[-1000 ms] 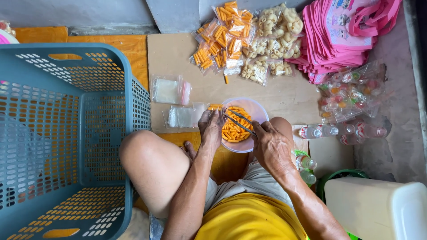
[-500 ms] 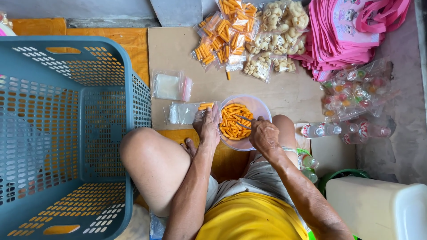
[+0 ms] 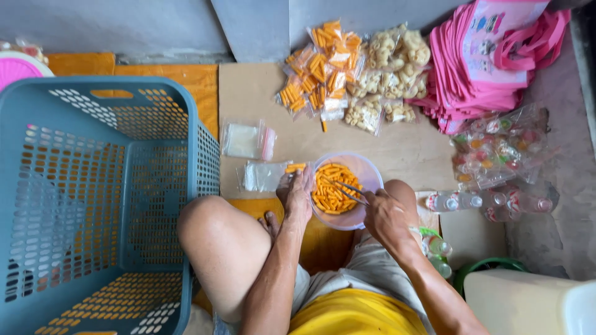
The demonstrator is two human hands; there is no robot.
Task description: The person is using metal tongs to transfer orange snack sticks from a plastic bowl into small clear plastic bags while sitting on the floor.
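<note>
- The right hand (image 3: 386,218) was closed around a thin metal tool (image 3: 349,190), perhaps tongs or a spoon, whose tip was sunk among the orange sticks (image 3: 332,188) in the bowl (image 3: 367,172).
- The left hand (image 3: 298,193) was laid at the bowl's left rim, fingers curled; a few orange sticks were seen at its fingertips, over a small clear bag (image 3: 263,175), but whether anything was pinched could not be told.
- The bowl was set on the cardboard sheet (image 3: 397,146) between the knees, just in front of the person.
- A second flat bag (image 3: 247,139) with a pink strip was lying beyond the bowl and to its left.
- Filled bags of orange sticks (image 3: 320,68) and pale puffs (image 3: 388,74) were heaped well beyond the bowl.
- A blue basket (image 3: 99,205) was standing left of the bowl, past the left knee; pink bags (image 3: 490,62) and small bottles (image 3: 490,201) were lying to its right.
- Judged risks: sticks could be spilled onto the cardboard, since the bag mouth was limp and was not seen to be held open; the light bowl could be tipped if the rim were pressed by the left hand; brittle sticks could be snapped by a hard squeeze of the tool.
</note>
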